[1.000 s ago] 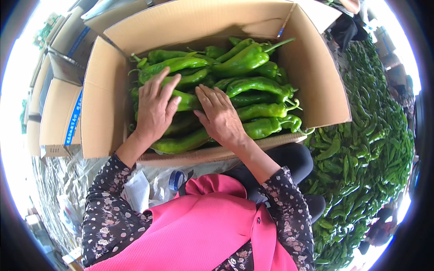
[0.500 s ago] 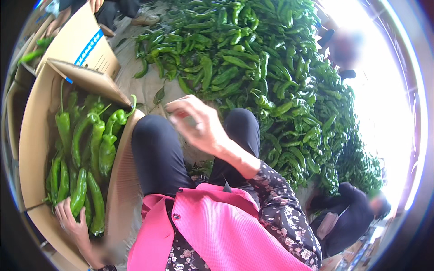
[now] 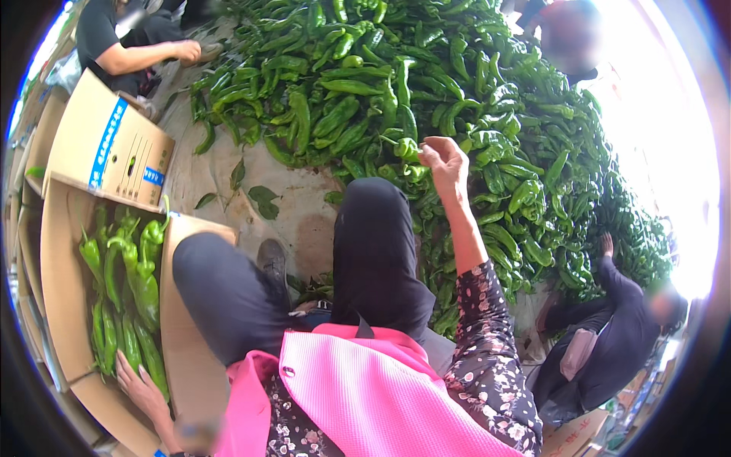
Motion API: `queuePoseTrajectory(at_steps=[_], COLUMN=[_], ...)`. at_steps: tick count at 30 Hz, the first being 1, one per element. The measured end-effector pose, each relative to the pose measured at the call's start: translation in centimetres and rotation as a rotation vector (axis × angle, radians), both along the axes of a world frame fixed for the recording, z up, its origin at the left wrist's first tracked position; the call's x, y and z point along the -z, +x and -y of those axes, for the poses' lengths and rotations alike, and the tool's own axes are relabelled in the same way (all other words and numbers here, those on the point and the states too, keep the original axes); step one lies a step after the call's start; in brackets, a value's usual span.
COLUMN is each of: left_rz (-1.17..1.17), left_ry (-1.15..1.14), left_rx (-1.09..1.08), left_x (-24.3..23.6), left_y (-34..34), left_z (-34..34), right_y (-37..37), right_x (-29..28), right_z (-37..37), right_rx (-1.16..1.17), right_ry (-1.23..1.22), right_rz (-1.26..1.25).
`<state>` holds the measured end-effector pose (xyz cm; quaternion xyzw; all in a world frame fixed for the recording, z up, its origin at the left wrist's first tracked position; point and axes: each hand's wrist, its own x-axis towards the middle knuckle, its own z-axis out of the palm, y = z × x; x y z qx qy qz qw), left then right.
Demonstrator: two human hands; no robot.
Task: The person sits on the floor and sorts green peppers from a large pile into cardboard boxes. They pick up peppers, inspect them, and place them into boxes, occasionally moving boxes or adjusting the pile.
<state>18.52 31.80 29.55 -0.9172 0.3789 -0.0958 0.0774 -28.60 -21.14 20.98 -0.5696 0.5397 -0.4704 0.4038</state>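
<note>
My left hand (image 3: 139, 385) lies in the cardboard box (image 3: 194, 305) at my left, fingers stretched out against the near ends of the long green peppers (image 3: 129, 343) packed there. Out over the big pile of green peppers (image 3: 365, 84), my right arm is extended. My right hand (image 3: 445, 164) has its thumb and fingers pinched at the end of a green pepper (image 3: 407, 148) on the pile's near edge. The other fingers are curled, partly hiding the contact.
The box's raised flap (image 3: 110, 145) stands at its far side. Loose leaves (image 3: 263, 202) lie on the floor sheet beyond my knees. A person (image 3: 145, 57) sits at the far left, another (image 3: 601, 335) bends at the pile's right, and a third (image 3: 567, 38) is at the far right.
My right hand has moved from above my knees out to the right, onto the pile's edge. My left hand stays in the box on the peppers. The view has shifted.
</note>
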Motion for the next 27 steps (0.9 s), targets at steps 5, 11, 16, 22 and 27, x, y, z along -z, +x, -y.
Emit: queuePoseTrajectory(at_steps=[5,11,16,22,27], left_rz=[-0.003,-0.234,-1.029,-1.210,-0.947], left_ry=[0.010,-0.457,-0.079,-0.122,-0.364], left_rx=[0.041,0.620,0.896,0.781,0.705], left_x=[-2.1,-8.7,-3.8,11.2,19.8], left_y=[0.8,-13.0,-14.5,-14.5,-19.9], left_z=[1.8,29.2,49.8,60.8,64.9], right_y=[-5.5,6.5,13.0,13.8,8.9], right_x=[4.7,2.9,9.1,13.5,10.0], right_z=[7.9,13.9,23.0,24.1,22.3], right_rx=[0.105,-0.253,-0.321,-0.225,-0.500], right_ry=[-0.047,-0.371,-0.204,-0.356,-0.459], right_rz=[-0.113,-0.384,-1.122,-1.270,-1.172])
